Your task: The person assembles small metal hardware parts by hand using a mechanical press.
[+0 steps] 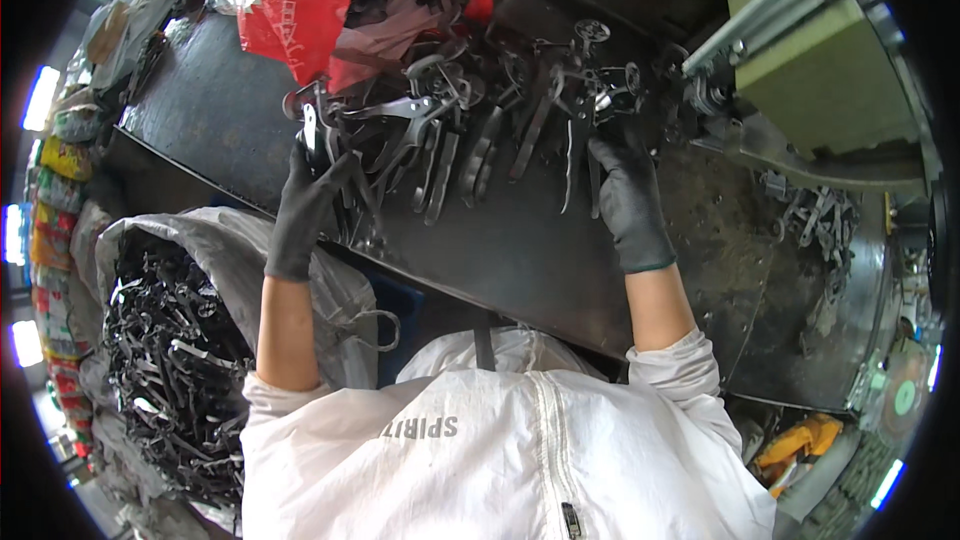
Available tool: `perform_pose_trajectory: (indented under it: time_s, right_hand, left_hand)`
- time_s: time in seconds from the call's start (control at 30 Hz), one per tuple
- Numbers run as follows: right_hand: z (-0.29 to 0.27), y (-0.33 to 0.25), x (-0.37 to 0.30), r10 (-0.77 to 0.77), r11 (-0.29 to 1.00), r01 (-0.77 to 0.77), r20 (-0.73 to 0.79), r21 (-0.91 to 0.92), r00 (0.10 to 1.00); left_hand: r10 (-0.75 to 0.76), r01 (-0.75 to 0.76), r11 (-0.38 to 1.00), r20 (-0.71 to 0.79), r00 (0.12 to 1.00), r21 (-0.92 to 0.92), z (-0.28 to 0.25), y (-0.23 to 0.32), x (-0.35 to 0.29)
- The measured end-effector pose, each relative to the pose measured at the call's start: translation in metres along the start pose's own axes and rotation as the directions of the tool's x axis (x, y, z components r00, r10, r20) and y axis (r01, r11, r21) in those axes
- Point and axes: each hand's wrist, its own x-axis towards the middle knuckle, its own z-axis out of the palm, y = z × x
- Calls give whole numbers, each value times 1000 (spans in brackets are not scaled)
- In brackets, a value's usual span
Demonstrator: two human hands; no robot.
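Both my hands wear black gloves and reach onto a dark metal workbench (520,250). My left hand (305,205) grips a flat dark metal part (312,130) at the left end of a pile of similar long metal parts (450,140). My right hand (625,190) closes on another metal part (572,155) at the right side of the pile, near a small round wheel-like piece (592,32). The pile spreads between the two hands.
A red plastic bag (300,0) holding more parts lies behind the pile. A grey sack (170,340) full of black metal pieces stands at my lower left. A green machine (810,50) rises at the right, with more parts (815,215) below it.
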Motion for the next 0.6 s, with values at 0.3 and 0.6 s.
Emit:
perform_pose_trajectory:
  time_s: [0.3,0.6]
  right_hand:
    - [10,-21,58,162,975,-183,156,126,974]
    - [72,-15,52,2,1000,-6,276,13,961]
  left_hand:
    - [-202,399,678,366,909,-617,-50,-59,60]
    - [-33,62,934,88,996,-352,70,16,47]
